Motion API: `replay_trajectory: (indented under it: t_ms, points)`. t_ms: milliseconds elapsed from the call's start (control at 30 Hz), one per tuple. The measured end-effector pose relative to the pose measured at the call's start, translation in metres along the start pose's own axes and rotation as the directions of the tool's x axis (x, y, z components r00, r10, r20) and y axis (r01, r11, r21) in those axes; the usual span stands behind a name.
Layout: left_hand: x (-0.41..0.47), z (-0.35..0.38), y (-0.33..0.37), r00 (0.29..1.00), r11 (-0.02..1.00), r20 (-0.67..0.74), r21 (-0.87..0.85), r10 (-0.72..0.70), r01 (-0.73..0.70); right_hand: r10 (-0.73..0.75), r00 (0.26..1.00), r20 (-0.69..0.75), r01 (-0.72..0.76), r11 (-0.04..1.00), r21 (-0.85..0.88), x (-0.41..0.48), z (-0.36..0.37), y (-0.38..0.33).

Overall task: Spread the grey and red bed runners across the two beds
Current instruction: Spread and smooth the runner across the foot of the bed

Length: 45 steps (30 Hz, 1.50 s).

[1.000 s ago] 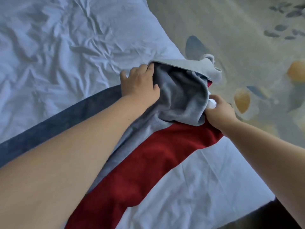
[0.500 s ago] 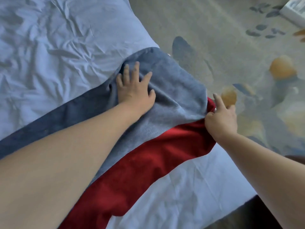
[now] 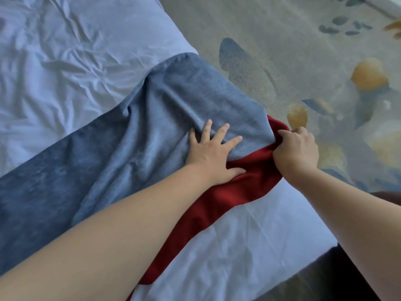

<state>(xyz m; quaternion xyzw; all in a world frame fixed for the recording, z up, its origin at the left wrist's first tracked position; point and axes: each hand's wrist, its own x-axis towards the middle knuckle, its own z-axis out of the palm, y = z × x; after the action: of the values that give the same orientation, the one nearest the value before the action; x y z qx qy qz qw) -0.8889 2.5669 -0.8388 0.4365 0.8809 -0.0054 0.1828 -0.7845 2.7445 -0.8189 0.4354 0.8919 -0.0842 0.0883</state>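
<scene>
Across the white bed sheet (image 3: 71,68) the grey and red bed runner (image 3: 130,146) lies diagonally, its end bunched at the mattress edge beside the patterned carpet (image 3: 303,51). Left hand (image 3: 213,153) presses flat, fingers spread wide, on the runner. Right hand (image 3: 296,151) is clenched, gripping its red edge.

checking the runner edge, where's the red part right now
In the head view, the red strip runs along the grey runner's near edge, its end bunched in the right hand at the bed's right edge.
</scene>
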Motion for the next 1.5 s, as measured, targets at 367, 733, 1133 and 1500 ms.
replay_trajectory:
  t_ms: [367,733,1133,1500]
  points:
    - [0.003,0.027,0.001,0.996,0.991,-0.041,-0.11,-0.079,0.074,-0.161,0.983,0.092,0.175,0.967,-0.185,-0.026,0.008,0.0]
    - [0.007,0.022,0.015,0.992,0.993,-0.043,-0.014,-0.122,0.121,-0.119,0.972,0.203,0.11,0.992,0.055,0.012,0.021,-0.017]
    - [0.034,0.016,0.077,0.941,0.96,-0.199,0.0,-0.274,0.28,-0.48,0.809,0.339,0.37,0.864,0.342,0.073,0.03,0.015]
    - [0.098,0.016,0.103,0.955,0.973,-0.187,-0.004,-0.229,0.232,-0.286,0.738,0.611,0.033,0.92,0.391,0.121,0.053,0.041]
